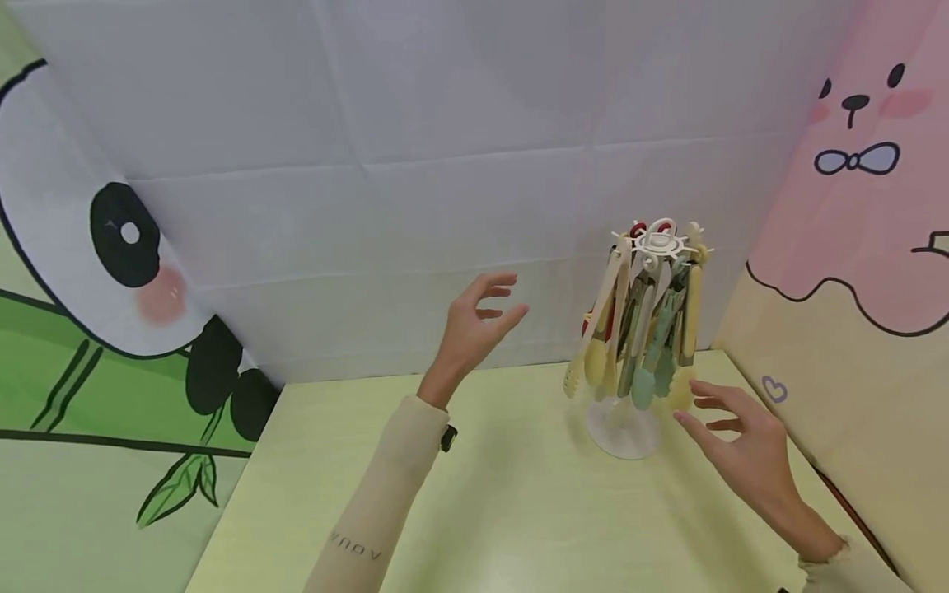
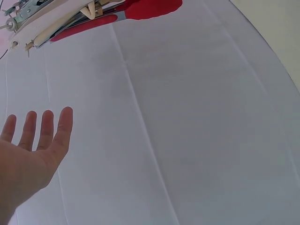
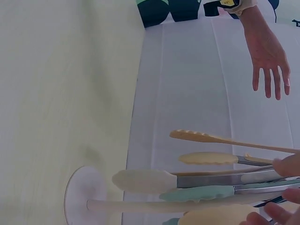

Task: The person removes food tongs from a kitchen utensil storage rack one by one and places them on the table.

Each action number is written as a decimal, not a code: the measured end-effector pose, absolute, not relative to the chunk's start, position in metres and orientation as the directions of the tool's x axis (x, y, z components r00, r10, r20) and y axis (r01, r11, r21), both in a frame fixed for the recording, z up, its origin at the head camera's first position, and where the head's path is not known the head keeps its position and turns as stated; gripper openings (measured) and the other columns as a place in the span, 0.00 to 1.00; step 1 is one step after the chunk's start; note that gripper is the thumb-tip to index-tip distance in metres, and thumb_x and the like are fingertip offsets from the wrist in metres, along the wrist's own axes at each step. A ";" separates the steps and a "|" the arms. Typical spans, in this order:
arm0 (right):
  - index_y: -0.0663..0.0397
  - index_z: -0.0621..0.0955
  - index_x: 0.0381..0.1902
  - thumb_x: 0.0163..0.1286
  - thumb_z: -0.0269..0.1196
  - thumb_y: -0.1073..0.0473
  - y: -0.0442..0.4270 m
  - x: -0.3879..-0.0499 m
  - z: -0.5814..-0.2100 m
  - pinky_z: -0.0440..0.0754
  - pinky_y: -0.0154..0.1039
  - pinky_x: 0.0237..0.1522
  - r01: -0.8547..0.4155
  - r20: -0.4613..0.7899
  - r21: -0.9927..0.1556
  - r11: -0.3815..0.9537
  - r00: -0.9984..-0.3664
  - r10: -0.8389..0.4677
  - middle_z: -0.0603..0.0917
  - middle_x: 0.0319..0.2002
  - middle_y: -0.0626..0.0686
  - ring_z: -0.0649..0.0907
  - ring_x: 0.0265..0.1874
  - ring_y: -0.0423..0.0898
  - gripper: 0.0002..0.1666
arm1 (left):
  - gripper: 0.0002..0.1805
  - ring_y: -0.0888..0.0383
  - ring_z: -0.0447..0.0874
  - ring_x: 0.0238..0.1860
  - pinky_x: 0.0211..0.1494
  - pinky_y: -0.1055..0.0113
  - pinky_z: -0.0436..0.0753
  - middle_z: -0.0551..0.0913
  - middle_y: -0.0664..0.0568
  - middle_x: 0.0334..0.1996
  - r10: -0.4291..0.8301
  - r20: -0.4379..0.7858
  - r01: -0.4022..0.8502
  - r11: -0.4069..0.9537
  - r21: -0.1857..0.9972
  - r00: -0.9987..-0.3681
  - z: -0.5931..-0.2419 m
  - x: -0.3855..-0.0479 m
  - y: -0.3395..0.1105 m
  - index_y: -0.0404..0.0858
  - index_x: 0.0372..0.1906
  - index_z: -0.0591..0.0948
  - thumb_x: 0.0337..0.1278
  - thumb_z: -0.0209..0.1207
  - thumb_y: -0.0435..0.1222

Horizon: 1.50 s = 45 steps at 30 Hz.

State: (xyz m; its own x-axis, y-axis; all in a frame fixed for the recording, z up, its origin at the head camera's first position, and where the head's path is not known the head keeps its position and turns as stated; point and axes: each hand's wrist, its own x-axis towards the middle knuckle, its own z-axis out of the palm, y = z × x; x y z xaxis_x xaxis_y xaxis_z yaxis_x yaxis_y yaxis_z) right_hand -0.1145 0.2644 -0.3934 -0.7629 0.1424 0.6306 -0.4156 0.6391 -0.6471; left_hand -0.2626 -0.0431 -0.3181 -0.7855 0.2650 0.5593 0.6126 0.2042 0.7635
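Note:
A white utensil stand [image 1: 623, 441] with a round base and a hooked top ring stands on the table. Kitchen tongs and other utensils hang around it, among them a yellow slotted tool [image 1: 573, 377] and green-tipped tongs [image 1: 643, 389]. In the left wrist view, a red-headed utensil [image 2: 153, 8] shows along the top. My left hand [image 1: 474, 324] is held in the air left of the stand, fingers apart and holding nothing. To the stand's right, my right hand [image 1: 745, 441] hovers with loosely bent fingers near a yellow-headed utensil [image 1: 681, 389]; no grip shows.
The pale yellow-green table [image 1: 511, 486] meets a white cloth backdrop [image 1: 445, 165] behind the stand. A pink bear-print panel [image 1: 853, 214] rises close on the right, and a panda-print panel [image 1: 67, 222] on the left.

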 end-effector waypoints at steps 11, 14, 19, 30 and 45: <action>0.59 0.82 0.49 0.49 0.73 0.70 0.266 -0.120 -0.387 0.76 0.21 0.33 -0.373 0.619 -0.667 0.645 -0.759 0.202 0.83 0.44 0.52 0.79 0.39 0.29 0.26 | 0.22 0.52 0.76 0.52 0.50 0.57 0.78 0.77 0.48 0.54 0.293 0.534 0.598 0.211 0.773 -0.793 -0.275 -0.237 -0.023 0.37 0.57 0.75 0.57 0.62 0.34; 0.58 0.82 0.49 0.49 0.73 0.70 0.268 -0.124 -0.386 0.76 0.21 0.33 -0.371 0.623 -0.668 0.645 -0.753 0.212 0.83 0.44 0.51 0.79 0.38 0.29 0.27 | 0.21 0.52 0.76 0.53 0.51 0.58 0.77 0.77 0.48 0.54 0.297 0.530 0.594 0.200 0.779 -0.794 -0.267 -0.234 -0.018 0.36 0.57 0.75 0.58 0.61 0.33; 0.57 0.82 0.49 0.48 0.73 0.69 0.271 -0.131 -0.385 0.76 0.21 0.32 -0.392 0.650 -0.647 0.654 -0.733 0.203 0.80 0.44 0.35 0.79 0.38 0.29 0.27 | 0.21 0.51 0.76 0.52 0.50 0.59 0.78 0.77 0.47 0.54 0.304 0.551 0.615 0.179 0.768 -0.777 -0.262 -0.239 -0.011 0.36 0.56 0.75 0.57 0.62 0.32; 0.62 0.81 0.50 0.49 0.72 0.71 0.281 -0.148 -0.377 0.75 0.19 0.31 -0.433 0.699 -0.602 0.671 -0.693 0.180 0.83 0.43 0.52 0.79 0.37 0.26 0.28 | 0.21 0.61 0.76 0.49 0.46 0.66 0.79 0.78 0.57 0.52 0.317 0.588 0.656 0.185 0.732 -0.744 -0.277 -0.275 0.010 0.44 0.56 0.76 0.57 0.63 0.41; 0.59 0.79 0.53 0.56 0.70 0.62 0.299 -0.172 -0.357 0.73 0.17 0.33 -0.362 0.603 -0.676 0.642 -0.772 0.199 0.82 0.44 0.58 0.79 0.37 0.28 0.25 | 0.21 0.64 0.76 0.49 0.47 0.70 0.77 0.78 0.57 0.52 0.365 0.576 0.665 0.197 0.720 -0.732 -0.263 -0.281 0.036 0.45 0.56 0.76 0.57 0.63 0.42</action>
State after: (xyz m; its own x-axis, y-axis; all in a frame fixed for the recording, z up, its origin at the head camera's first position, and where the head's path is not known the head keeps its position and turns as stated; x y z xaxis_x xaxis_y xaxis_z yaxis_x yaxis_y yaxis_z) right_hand -0.1717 0.2985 -0.3566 -0.7724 0.1991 0.6031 -0.3622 0.6420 -0.6757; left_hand -0.2813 0.0360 -0.2632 -0.7315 0.3652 0.5757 0.6651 0.1967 0.7204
